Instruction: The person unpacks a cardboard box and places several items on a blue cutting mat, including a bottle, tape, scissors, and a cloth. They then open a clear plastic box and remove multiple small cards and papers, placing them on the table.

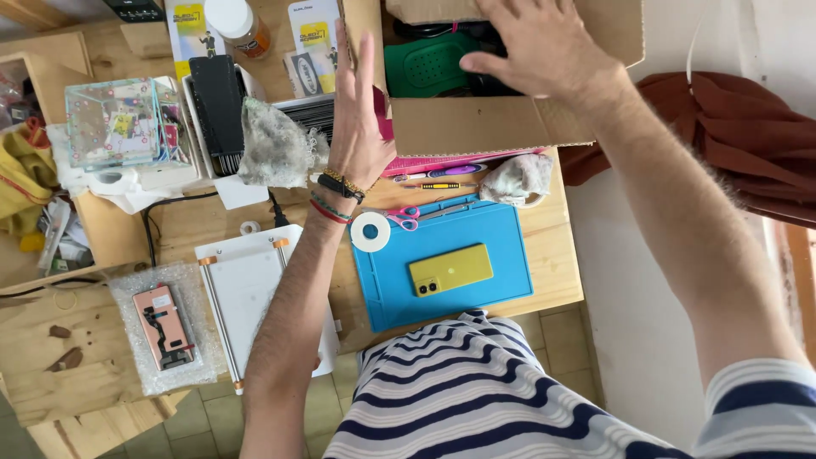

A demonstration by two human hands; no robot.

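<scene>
Up at the far side of the wooden table (102, 374), both hands were at the cardboard box (476, 123). The left hand (355, 119) stood flat and open against the box's left wall, fingers straight and together, holding nothing. The right hand (544, 47) reached over the open top with fingers spread wide, palm down; whether it touched anything inside I could not tell, since the hand hid what lay under it. A green insert (425, 64) showed within the box, just beside the right thumb. The box sat at the back of the table, its front wall close above the blue work mat (501, 280), where a yellow phone (450, 269) lay flat in the middle with bare mat all round it. A roll of white tape (371, 231) overlapped the mat's upper left corner, with pink-handled scissors (406, 218) just beside it. The mat's right edge ran near the table's right edge, with bare floor beyond. To the left lay a white tray (246, 289), partly under the left forearm, and a pink phone part on bubble wrap (166, 327), well apart from both hands.
</scene>
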